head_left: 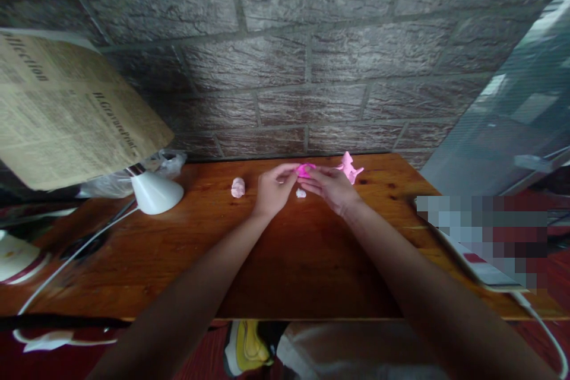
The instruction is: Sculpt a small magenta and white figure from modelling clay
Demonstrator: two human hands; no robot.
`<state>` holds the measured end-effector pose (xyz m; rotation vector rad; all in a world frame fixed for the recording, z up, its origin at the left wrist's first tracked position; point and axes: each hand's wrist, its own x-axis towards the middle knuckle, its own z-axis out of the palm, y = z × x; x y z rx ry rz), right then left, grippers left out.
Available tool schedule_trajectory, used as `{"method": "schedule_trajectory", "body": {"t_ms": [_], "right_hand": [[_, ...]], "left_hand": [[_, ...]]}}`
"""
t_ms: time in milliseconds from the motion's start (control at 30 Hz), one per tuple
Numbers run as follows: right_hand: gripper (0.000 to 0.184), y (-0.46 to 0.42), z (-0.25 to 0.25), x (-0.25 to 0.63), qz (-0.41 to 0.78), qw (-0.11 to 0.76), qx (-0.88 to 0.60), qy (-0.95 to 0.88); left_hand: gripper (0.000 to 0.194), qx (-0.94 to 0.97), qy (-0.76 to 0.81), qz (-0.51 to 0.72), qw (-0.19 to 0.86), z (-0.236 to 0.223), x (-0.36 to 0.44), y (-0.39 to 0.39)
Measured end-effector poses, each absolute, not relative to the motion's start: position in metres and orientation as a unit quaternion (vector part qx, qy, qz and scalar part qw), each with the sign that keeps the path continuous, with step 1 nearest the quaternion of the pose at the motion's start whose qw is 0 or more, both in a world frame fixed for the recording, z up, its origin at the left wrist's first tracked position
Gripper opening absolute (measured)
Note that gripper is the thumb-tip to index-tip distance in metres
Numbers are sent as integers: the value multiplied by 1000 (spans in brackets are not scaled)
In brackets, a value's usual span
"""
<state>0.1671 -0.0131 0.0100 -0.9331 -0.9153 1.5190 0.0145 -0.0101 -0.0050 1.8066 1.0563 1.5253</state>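
Gripping the bright pink piece (306,171) between their fingertips, the left hand (272,189) and right hand (335,186) meet above the far part of the table (307,273). A small white lump (301,193) sits just on the near side of the piece, between the hands. The pale pink lump (238,187) lies left of the left hand. A light pink figure (350,168) stands just beyond the right hand, near the wall (276,59). The lamp (158,192) occupies the table's left side.
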Motion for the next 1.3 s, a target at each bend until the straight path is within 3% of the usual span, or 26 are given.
{"method": "schedule_trajectory", "body": {"t_ms": [367, 467, 800, 867, 967, 1067, 1300], "right_hand": [[25, -13, 4, 162, 595, 526, -349, -497], [29, -10, 4, 163, 583, 522, -348, -516], [19, -17, 12, 158, 555, 563, -342, -508], [27, -19, 16, 154, 583, 566, -357, -461], [53, -21, 18, 152, 641, 549, -350, -408], [62, -23, 19, 155, 665, 535, -351, -384], [32, -32, 22, 160, 702, 533, -281, -379]], "left_hand": [[25, 764, 388, 505, 102, -4, 13, -24], [24, 749, 414, 506, 109, -7, 12, -22], [50, 744, 390, 527, 127, -9, 10, -20], [48, 747, 379, 535, 107, -7, 9, -20], [42, 725, 394, 559, 76, -6, 7, -19], [34, 695, 405, 592, 55, -6, 5, -18], [34, 696, 413, 587, 19, -2, 6, -21]]}}
